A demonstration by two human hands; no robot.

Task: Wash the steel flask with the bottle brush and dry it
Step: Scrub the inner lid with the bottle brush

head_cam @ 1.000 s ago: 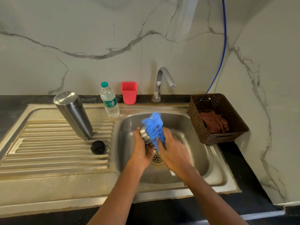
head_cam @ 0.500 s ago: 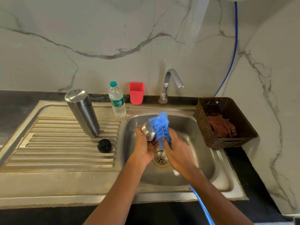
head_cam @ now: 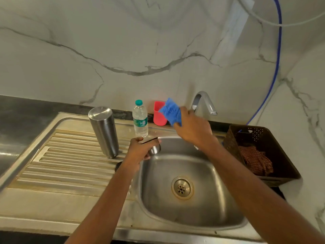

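**Parking the brush, keeping the clean steel clean**

Nearest me is the sink basin (head_cam: pixel 175 213), with both my forearms over it. My left hand (head_cam: pixel 139 150) is curled round the small steel cap (head_cam: pixel 155 148) and holds it above the basin's back-left corner. I can't tell which way its mouth faces, so I'd tip it to drain into the bowl rather than onto the counter.

Just left of that, the steel flask (head_cam: pixel 103 132) stands upside down on the ribbed drainboard (head_cam: pixel 70 164). It is near the water bottle (head_cam: pixel 140 118) and apart from both hands.

Farther back, my right hand (head_cam: pixel 193 127) grips the blue bottle brush (head_cam: pixel 170 110), whose bristles stick out of my fist right in front of the red cup (head_cam: pixel 157 118). I judge the step is stowing the brush there. The cup looks light enough to tip, so I'd lower the brush straight in, avoid nudging the bottle, and not flick water toward the flask.

For drying, the checked cloth (head_cam: pixel 255 161) lies in the brown basket (head_cam: pixel 246 131) on my right.
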